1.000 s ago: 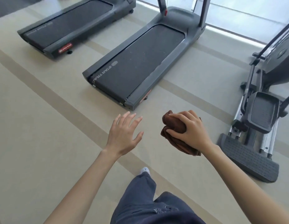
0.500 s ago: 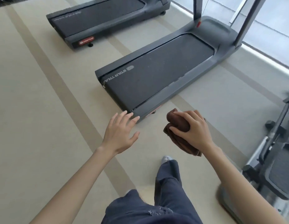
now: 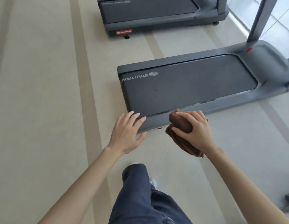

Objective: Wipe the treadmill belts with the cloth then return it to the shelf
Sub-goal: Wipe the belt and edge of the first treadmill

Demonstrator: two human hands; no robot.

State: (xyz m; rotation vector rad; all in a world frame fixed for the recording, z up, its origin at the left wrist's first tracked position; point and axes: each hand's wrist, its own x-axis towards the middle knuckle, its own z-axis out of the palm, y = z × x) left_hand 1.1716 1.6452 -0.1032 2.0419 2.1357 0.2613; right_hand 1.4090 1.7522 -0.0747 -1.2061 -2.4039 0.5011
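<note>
My right hand [image 3: 195,131] grips a bunched brown terry cloth [image 3: 181,125], fingers over the top, thumb underneath, with folded layers trailing below the wrist. My left hand [image 3: 126,135] is spread open and holds nothing. Just beyond both lies the dark grey treadmill belt [image 3: 189,88] printed STAR TRAC. A second grey treadmill [image 3: 148,10] sits farther off.

1. Brown, soft, napped fabric cloth [image 3: 182,125].
2. Dark grey matt rubbery belt [image 3: 189,88]; smooth grey plastic treadmill frame [image 3: 221,105].
3. Beige matt smooth floor [image 3: 43,94].
4. Navy woven-cloth trousers [image 3: 140,199].
</note>
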